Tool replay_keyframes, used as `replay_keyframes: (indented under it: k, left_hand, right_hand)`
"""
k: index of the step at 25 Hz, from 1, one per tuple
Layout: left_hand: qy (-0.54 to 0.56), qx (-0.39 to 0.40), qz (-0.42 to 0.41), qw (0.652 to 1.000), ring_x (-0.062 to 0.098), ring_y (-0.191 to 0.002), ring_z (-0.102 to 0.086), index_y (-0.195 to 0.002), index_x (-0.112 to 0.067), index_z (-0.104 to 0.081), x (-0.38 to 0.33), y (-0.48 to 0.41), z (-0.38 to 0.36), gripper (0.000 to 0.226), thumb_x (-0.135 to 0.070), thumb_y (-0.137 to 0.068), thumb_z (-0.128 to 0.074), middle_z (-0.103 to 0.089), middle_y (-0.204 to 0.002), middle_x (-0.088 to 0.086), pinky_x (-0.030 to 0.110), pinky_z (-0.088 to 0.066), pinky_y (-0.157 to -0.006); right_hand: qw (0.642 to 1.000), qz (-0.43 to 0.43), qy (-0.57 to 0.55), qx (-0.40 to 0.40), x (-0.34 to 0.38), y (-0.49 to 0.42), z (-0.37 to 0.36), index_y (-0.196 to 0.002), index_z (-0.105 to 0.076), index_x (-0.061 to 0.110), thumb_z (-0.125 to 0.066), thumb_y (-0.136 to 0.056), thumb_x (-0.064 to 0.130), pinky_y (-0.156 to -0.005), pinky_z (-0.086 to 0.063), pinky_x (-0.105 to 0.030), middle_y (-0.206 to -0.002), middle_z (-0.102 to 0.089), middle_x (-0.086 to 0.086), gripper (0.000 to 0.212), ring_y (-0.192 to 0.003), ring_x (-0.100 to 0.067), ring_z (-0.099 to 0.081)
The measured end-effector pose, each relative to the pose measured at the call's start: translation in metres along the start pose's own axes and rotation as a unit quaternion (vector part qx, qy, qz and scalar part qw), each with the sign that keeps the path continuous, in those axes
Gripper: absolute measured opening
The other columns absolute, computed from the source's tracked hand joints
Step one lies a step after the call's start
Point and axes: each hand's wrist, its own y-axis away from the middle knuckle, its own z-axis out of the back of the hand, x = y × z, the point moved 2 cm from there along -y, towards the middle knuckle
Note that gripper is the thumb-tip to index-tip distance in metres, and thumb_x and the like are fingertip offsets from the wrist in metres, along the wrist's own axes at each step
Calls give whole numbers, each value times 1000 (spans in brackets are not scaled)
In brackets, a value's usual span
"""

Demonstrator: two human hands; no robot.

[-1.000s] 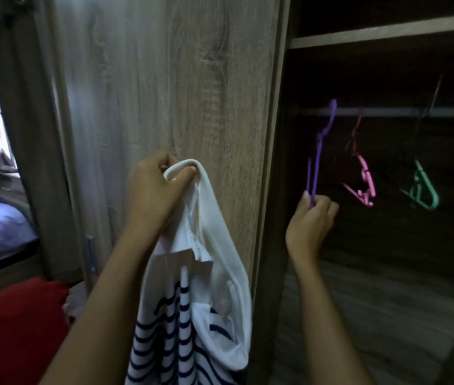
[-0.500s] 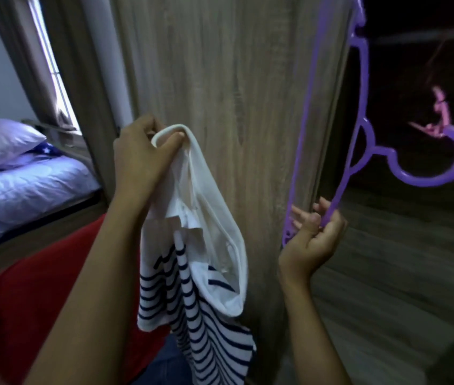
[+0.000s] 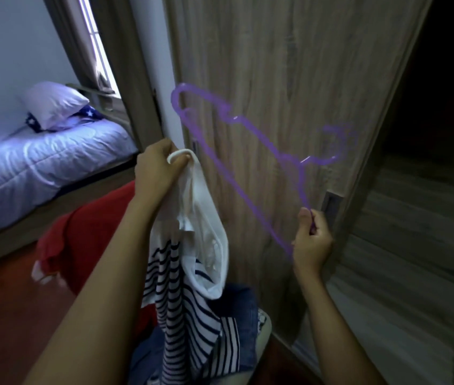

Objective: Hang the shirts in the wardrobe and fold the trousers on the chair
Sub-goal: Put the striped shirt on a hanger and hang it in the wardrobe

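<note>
My left hand (image 3: 159, 170) grips the white collar of a white shirt with navy stripes (image 3: 192, 301), which hangs down in front of the wardrobe door (image 3: 275, 65). My right hand (image 3: 313, 240) pinches one end of a purple plastic hanger (image 3: 236, 187), blurred by motion and tilted across the door, its hook to the upper right. Below the shirt lies blue denim, likely trousers (image 3: 245, 309), on a pale chair seat (image 3: 264, 329). The dark wardrobe interior (image 3: 442, 107) opens at the right.
A red cloth (image 3: 89, 234) is draped over something low on the left. A bed (image 3: 39, 168) with a pale quilt and a pillow (image 3: 53, 102) stands at the far left by a window. Reddish floor (image 3: 6, 315) lies in the lower left.
My right hand has brought the purple hanger out of the wardrobe and swung it left in front of the door. The view has turned down and left; my left hand still holds the shirt collar.
</note>
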Motion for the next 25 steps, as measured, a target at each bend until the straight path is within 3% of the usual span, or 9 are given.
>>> replay_keyframes:
  k: [4, 9, 12, 17, 22, 25]
  left_hand:
    - [-19, 13, 28, 999, 33, -84, -64, -81, -10, -65, 29, 6, 1, 38, -44, -71, -52, -67, -80, 15, 35, -41, -67]
    - [-73, 19, 43, 996, 37, -86, -61, -75, -10, -56, 43, 3, 7, 27, -36, -81, -62, -65, -83, 19, 35, -38, -67]
    - [-108, 25, 17, 994, 38, -85, -60, -77, -9, -54, 39, -2, 5, 24, -29, -86, -63, -63, -82, 19, 35, -35, -66]
    - [-132, 50, -40, 989, 34, -82, -60, -75, -26, -45, 19, 3, -7, 20, -34, -87, -60, -56, -75, 4, 33, -36, -64]
    - [-152, 17, -92, 984, 38, -83, -62, -89, -28, -45, -3, 15, -12, 28, -55, -82, -42, -66, -83, 12, 42, -49, -68]
    - [-157, -29, -108, 981, 40, -79, -62, -88, -24, -52, -22, 18, -11, 29, -53, -85, -47, -67, -80, 14, 36, -43, -62]
  right_hand:
    - [994, 45, 95, 20, -19, 11, 1, -75, -68, 8, -38, -89, 63, -52, -45, -34, -55, -58, -10, 63, -50, -25, -53]
    - [981, 83, 174, 28, -40, 11, 16, -67, -66, 5, -40, -90, 58, -50, -37, -23, -50, -57, -15, 63, -42, -30, -54]
    - [971, 130, 198, 34, -46, 8, 23, -65, -66, 5, -37, -92, 58, -44, -41, -26, -50, -58, -16, 66, -42, -31, -55]
    - [954, 204, 208, 68, -45, 2, 10, -60, -63, 10, -45, -95, 47, -42, -36, -27, -48, -55, -8, 54, -43, -28, -52]
    - [931, 243, 265, 69, -21, -2, -16, -63, -64, 16, -54, -94, 40, -39, -33, -25, -48, -55, -4, 41, -44, -22, -52]
    - [934, 249, 251, 45, 0, 3, -29, -60, -63, 15, -60, -89, 35, -46, -23, -20, -47, -53, -2, 35, -42, -20, -50]
